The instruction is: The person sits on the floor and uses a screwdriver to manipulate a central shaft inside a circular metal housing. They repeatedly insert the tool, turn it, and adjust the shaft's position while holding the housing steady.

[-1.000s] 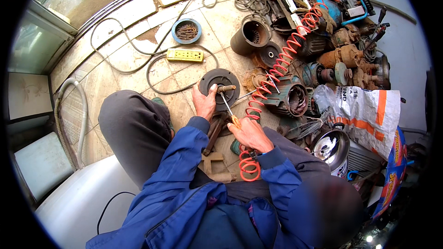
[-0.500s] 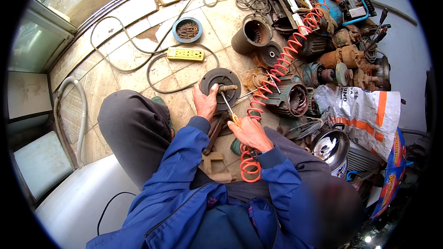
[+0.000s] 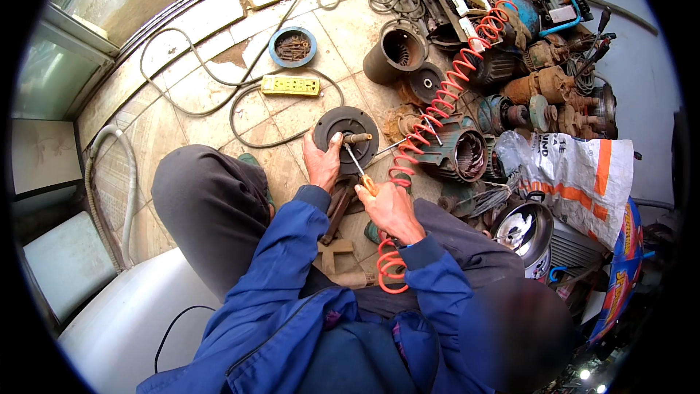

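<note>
Tiled floor, white-orange sack, yellow power strip

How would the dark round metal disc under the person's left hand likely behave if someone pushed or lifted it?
The disc looks like thick metal, so it is probably stiff and heavy for its size. Lying flat on the tiled floor, it would likely slide, not roll. The left hand steadying it suggests it may shift.

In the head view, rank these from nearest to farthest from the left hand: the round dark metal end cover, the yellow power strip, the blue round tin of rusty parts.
1. Round dark metal end cover: under the left hand.
2. Yellow power strip: on the tiles beyond, up-left.
3. Blue round tin of rusty parts: farther still, past the strip.
</note>
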`<state>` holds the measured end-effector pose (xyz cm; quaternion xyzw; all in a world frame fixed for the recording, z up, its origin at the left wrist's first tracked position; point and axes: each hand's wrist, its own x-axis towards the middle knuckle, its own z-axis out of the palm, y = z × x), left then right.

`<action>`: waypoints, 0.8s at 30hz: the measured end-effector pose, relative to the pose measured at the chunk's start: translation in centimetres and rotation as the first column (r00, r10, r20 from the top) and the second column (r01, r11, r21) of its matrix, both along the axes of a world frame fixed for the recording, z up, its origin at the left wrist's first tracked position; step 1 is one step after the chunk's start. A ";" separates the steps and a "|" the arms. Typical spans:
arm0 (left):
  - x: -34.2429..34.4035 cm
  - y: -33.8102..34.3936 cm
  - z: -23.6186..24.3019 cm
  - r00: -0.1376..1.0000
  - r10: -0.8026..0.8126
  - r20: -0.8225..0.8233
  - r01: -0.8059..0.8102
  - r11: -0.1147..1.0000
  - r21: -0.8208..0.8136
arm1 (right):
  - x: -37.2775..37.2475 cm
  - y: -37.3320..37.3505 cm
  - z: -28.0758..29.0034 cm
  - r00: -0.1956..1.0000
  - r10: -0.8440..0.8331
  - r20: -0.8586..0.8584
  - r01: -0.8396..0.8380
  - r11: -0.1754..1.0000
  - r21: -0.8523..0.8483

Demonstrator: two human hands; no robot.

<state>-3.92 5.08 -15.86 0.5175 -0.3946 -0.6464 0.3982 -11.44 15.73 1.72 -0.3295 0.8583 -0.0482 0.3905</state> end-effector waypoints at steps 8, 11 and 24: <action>1.0 0.4 0.0 0.996 -0.056 -0.076 0.055 0.998 -0.005 | -1.1 0.7 0.6 0.913 -0.212 0.349 0.218 0.976 0.022; 0.8 0.6 1.8 0.991 -0.059 -0.119 0.064 0.997 0.039 | -2.0 4.8 -1.2 0.947 -0.089 0.310 0.144 0.976 -0.161; 0.5 -1.4 2.4 0.997 -0.071 -0.008 0.072 0.991 0.112 | -1.9 5.3 3.6 0.988 0.151 0.043 -0.126 0.925 -0.359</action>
